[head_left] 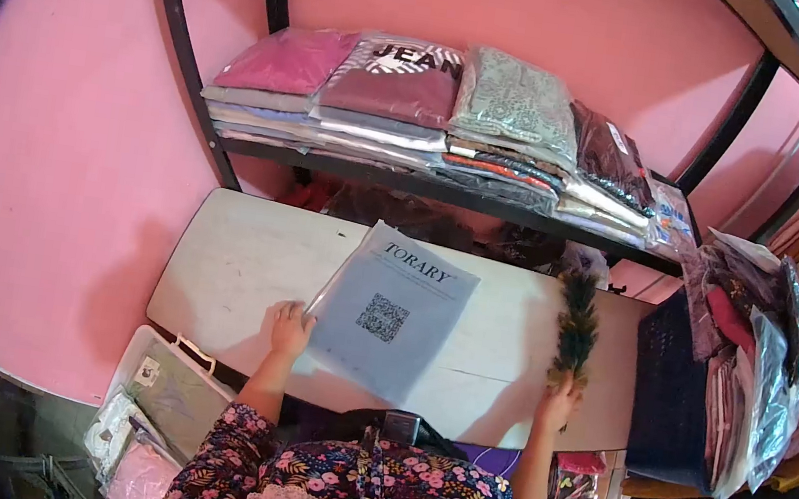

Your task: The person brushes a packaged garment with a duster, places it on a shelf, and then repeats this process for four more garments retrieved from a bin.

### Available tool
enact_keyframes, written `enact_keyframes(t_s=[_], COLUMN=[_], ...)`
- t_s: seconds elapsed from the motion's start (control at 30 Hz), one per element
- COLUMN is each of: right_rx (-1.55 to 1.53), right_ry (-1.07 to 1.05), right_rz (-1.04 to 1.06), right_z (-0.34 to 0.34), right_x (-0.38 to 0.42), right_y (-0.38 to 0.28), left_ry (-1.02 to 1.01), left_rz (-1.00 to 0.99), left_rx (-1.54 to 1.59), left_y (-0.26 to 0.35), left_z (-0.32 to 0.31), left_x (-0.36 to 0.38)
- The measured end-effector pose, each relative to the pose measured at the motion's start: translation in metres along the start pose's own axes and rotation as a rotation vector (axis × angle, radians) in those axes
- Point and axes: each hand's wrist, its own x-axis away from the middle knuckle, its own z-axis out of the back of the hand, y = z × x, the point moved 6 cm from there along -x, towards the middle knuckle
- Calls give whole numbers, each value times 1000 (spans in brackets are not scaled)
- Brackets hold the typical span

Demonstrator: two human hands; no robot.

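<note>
A flat blue-grey plastic package lies at a slant on the white tabletop, printed with "TORARY" and a square code. My left hand is at its left edge, fingers bent and the thumb against the plastic. To the right of the package, my right hand is wrapped round the lower end of a dark feather duster. The duster points away from me over the right part of the table, apart from the package.
Beyond the white table, a black shelf carries stacks of bagged garments. At the right stands a dark blue bin heaped with bagged clothes. A clear plastic box with packages sits below the table's left side.
</note>
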Motion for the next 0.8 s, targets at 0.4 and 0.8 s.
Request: enact_keyframes(t_s=[0.4,0.8], right_rx=[-639,-1117], right_ry=[-724,-1097], right_rz=[307,-60], right_z=[-46,-85], right_x=[46,43], right_y=[-198,-234], left_ry=[-345,-415], left_rz=[183,29], left_rx=[72,788], left_y=[12,81], left_z=[-13,21], left_x=[83,53])
